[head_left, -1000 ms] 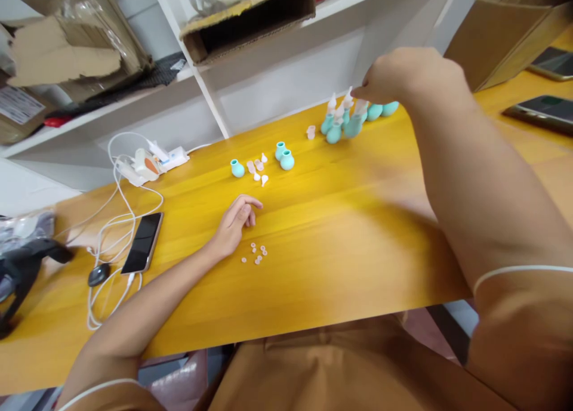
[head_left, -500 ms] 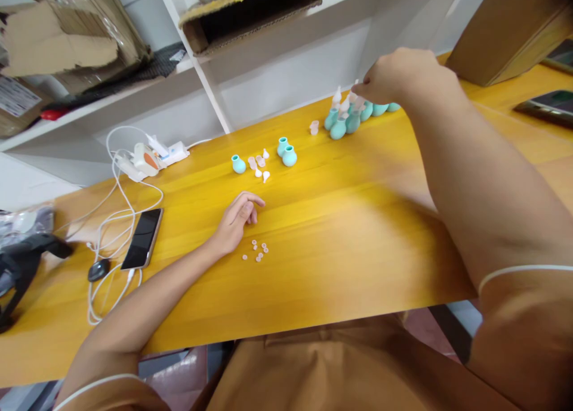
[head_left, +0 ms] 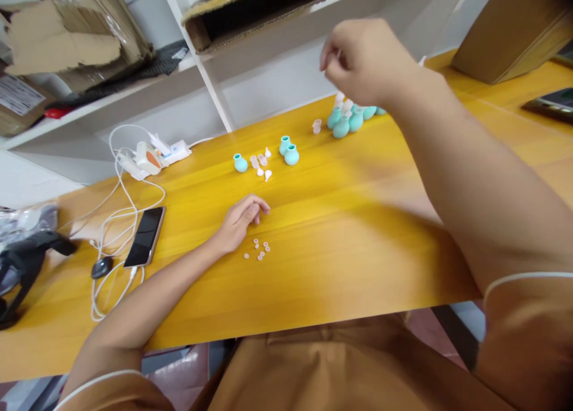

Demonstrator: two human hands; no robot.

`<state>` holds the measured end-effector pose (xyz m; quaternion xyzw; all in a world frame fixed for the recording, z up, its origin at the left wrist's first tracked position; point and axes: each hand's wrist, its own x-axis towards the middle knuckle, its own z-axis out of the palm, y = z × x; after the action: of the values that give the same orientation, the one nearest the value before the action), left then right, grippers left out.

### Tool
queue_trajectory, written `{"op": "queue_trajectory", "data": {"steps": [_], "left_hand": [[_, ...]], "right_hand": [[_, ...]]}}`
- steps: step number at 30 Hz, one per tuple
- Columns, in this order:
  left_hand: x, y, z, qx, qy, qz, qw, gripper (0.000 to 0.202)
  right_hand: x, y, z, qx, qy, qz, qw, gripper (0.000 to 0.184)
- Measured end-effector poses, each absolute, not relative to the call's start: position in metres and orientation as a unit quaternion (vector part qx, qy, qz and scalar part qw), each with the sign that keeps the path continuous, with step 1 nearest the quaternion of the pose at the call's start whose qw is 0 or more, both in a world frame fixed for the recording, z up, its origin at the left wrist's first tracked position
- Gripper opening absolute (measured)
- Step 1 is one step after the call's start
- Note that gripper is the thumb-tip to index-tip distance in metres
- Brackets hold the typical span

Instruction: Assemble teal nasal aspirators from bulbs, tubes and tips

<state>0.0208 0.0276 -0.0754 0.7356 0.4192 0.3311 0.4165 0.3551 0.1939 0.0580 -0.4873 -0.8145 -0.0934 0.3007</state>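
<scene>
The right hand (head_left: 358, 62) is raised at the far side of the worktop (head_left: 335, 274), fingers curled in; it is blurred, so I cannot tell whether they pinch anything. Just below it in view stands a cluster of teal bottles (head_left: 341, 126), partly hidden by the forearm. The left hand (head_left: 242, 220) rests on the worktop, fingers loosely bent and thumb alongside; whether they grip anything is unclear. Small pale rings (head_left: 267, 249) lie just beside it, while white tips (head_left: 268, 175) lie beyond its fingers, near two touching teal pots (head_left: 292, 155).
</scene>
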Motion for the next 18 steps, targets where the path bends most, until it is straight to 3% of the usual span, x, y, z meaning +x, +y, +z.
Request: {"op": "queue_trajectory", "data": {"steps": [4,10,18], "left_hand": [[0.021,0.027,-0.067,0.83,0.315,0.24,0.392,0.015],[0.029,0.018,-0.055,0.934,0.238,0.094,0.249,0.037],[0.031,0.019,-0.057,0.929,0.236,0.1,0.265,0.031]], "right_hand": [[0.322,0.181,0.052,-0.371,-0.897,-0.059,0.232,0.03],[0.273,0.17,0.011,-0.291,-0.953,-0.037,0.08,0.029],[0.255,0.163,-0.017,-0.26,-0.964,-0.059,0.009,0.023]]}}
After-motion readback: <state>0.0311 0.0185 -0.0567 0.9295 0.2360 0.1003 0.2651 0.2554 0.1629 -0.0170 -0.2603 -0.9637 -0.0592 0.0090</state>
